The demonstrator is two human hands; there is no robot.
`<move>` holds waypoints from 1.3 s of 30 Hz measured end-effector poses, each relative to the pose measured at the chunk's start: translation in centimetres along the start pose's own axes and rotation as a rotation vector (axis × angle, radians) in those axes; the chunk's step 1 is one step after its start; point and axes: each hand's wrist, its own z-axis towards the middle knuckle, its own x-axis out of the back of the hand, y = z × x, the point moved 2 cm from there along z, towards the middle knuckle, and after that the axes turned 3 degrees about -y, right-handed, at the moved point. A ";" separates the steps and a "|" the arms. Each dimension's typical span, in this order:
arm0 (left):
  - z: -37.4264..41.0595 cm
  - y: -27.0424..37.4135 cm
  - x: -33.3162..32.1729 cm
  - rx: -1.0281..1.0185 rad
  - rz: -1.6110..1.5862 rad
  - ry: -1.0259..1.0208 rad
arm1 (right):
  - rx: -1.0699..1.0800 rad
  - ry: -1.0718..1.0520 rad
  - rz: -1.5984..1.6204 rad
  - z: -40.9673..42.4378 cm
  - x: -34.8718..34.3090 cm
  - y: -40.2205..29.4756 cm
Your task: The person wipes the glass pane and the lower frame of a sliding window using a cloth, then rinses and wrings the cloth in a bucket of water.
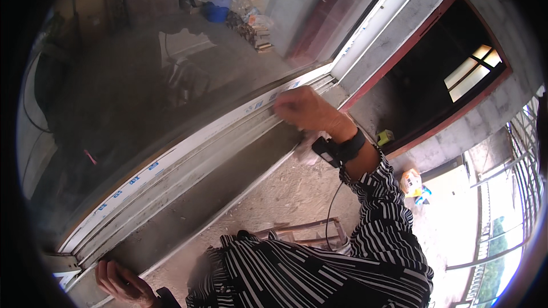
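Observation:
A large window pane [128, 107] stands before me, in a white frame [188, 141] with strips of printed protective film along its lower rail. My right hand [299, 109] is at that rail, near the right corner. Its fingers are curled in and blurred, and whether they grip anything is hidden. Below the rail runs a grey sill ledge [222, 179]. My left hand [122, 284] is at the ledge's left end, low in the view, fingers loosely bent and apart, with nothing seen in them. A dark band with a small device [329, 152] sits on my right wrist.
A dark doorway with a red frame [481, 115] opens on the right, a yellow-green object [385, 137] at its foot. A wooden frame [295, 233] lies on the dusty floor [269, 196] below me. Bags [412, 184] stand by the wall. A blue tub [217, 13] shows in the glass.

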 end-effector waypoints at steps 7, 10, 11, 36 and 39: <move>0.3 0.3 -0.1 -0.023 -0.045 0.000 | -0.430 0.230 -0.613 -1.4 4.1 8.7; 0.2 0.2 0.0 -0.040 -0.054 -0.020 | -0.417 0.173 -0.767 -0.7 3.4 8.3; 0.3 0.2 0.0 -0.050 -0.044 -0.012 | -0.382 0.171 -0.712 -0.7 2.9 8.0; 0.6 0.7 0.1 -0.038 -0.018 0.001 | -0.430 0.388 -0.273 -4.2 3.5 7.7; 0.5 0.7 0.3 -0.038 -0.016 -0.011 | -0.377 0.412 -0.257 -3.8 3.1 7.5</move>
